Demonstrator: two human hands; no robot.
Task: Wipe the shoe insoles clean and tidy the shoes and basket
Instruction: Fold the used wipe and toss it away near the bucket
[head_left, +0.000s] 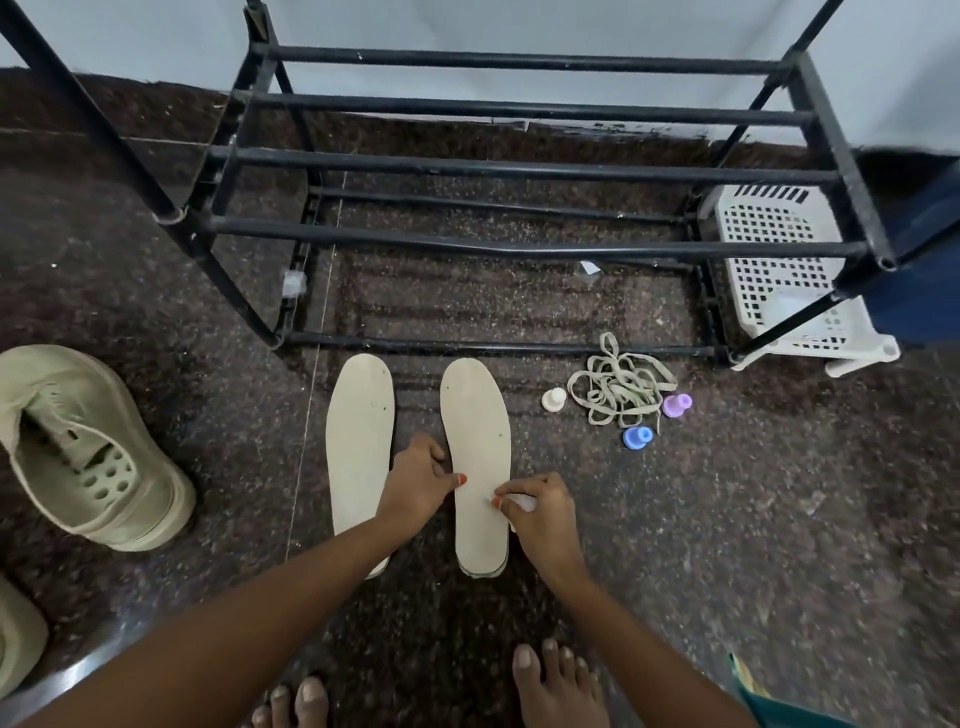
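Two cream insoles lie side by side on the dark floor: the left insole (358, 441) and the right insole (475, 415). My left hand (415, 483) rests between them, its thumb pressing the left edge of the right insole. My right hand (540, 512) pinches a small white wipe (519, 501) against that insole's right side. A beige shoe (88, 447) with its laces out lies on the floor at the left. Part of a second beige shoe (18, 636) shows at the lower left edge. A white perforated basket (779, 270) stands at the right, behind the rack's leg.
A black metal shoe rack (519, 166) stands just beyond the insoles. A tangle of beige laces (618, 384) lies right of the insoles with a white cap (553, 400), a blue one (638, 437) and a purple one (677, 404). My bare feet (558, 686) are at the bottom.
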